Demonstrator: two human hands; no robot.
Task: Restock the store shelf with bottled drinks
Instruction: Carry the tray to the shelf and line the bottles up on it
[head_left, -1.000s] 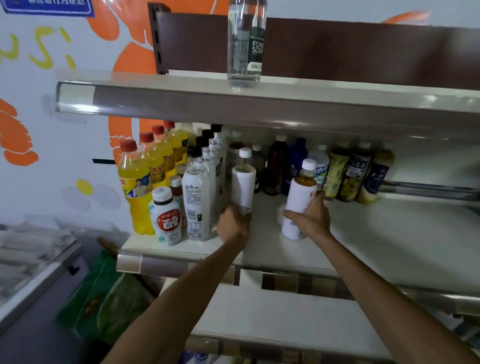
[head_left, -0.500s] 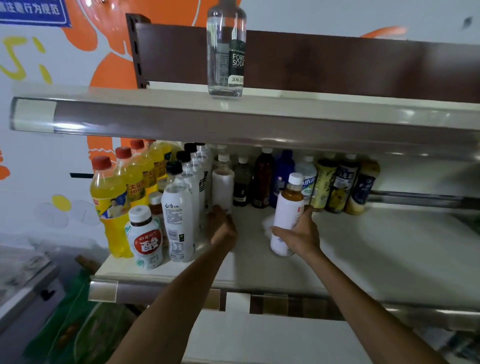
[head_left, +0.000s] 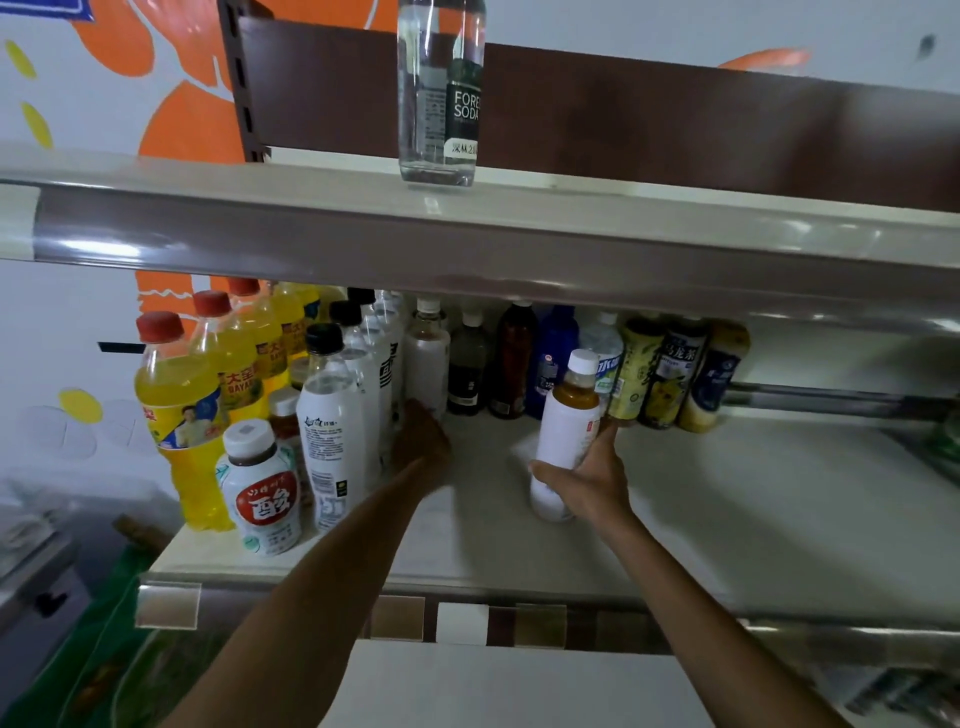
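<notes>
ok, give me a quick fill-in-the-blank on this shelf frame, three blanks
1. The right hand grips a white-labelled bottle of amber drink with a ____ cap.
2. The clear soda bottle stands alone on the ____ shelf.
3. The yellow drink bottles at the far left have ____ caps.

Missing words: white; upper; red.

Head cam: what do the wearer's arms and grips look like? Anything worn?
Both arms bare to the frame edge: no sleeve on left forearm or right forearm. The left grip and right grip are ungloved hands. No watch, band or ring shows, though the left grip is motion-blurred, so small items can't be ruled out.
</notes>
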